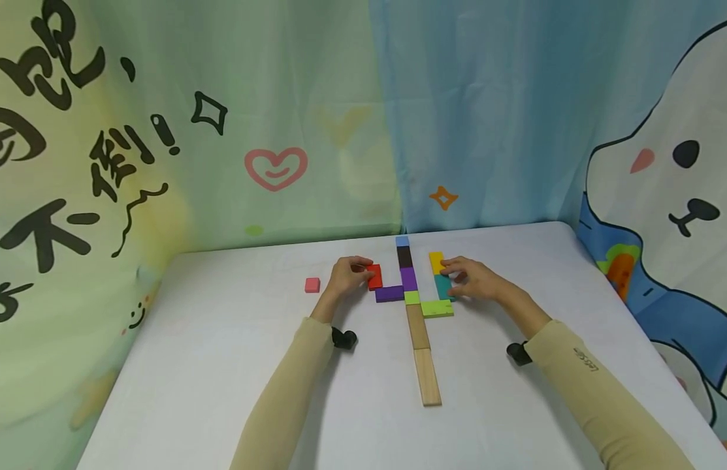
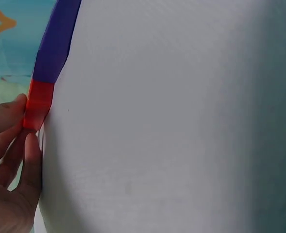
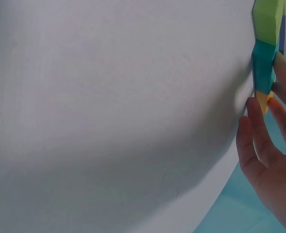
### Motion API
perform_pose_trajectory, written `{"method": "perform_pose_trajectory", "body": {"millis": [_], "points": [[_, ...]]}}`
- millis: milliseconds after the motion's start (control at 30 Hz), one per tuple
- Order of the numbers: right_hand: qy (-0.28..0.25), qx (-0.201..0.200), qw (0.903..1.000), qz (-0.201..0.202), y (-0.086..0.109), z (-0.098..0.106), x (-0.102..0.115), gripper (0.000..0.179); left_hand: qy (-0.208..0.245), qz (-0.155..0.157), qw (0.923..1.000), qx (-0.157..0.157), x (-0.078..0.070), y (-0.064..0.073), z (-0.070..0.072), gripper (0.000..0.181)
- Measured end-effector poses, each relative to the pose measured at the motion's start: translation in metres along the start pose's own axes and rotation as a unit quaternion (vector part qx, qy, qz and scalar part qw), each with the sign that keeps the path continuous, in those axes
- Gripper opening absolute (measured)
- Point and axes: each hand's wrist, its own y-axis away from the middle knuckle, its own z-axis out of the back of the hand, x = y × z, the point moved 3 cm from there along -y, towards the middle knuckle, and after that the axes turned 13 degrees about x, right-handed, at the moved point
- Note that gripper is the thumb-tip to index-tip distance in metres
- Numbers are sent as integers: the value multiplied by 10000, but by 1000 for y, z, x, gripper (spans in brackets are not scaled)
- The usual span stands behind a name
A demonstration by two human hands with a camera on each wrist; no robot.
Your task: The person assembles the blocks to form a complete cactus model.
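My left hand [image 1: 347, 277] pinches the edge of a red block [image 1: 375, 277], which meets the left end of a dark purple block [image 1: 389, 294]. In the left wrist view, fingertips sit on either side of the red block's end [image 2: 39, 103]. With fingers extended, my right hand [image 1: 477, 277] touches a yellow block [image 1: 436, 262] and a teal block [image 1: 443, 287] from their right side. Those two lie end to end, the teal one meeting a lime green block [image 1: 437, 309]. In the right wrist view, fingertips are right at the yellow block [image 3: 261, 101].
Between the hands runs a line of blocks: light blue [image 1: 402, 241], black [image 1: 403, 256], purple [image 1: 408, 279], small green [image 1: 412, 297] and two wooden ones [image 1: 418, 326]. A pink cube [image 1: 312, 285] lies left of the left hand. Printed curtains [image 1: 316, 215] stand behind the white table [image 1: 222, 365].
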Motion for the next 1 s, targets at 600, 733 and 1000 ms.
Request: {"method": "perform_pose_trajectory", "body": {"millis": [600,733,1000], "points": [[-2,-90,9999,60,7,1,-7,47,-2259,1620,9594,-485,5,52,69,13],[-52,-105,9999,117,7,1,-7,47,-1606,802,9773,-1123,0,39,61,12],[-48,-77,9998,181,3,-1,0,46,-883,219,9860,-1399,-24,-7,30,19]]}}
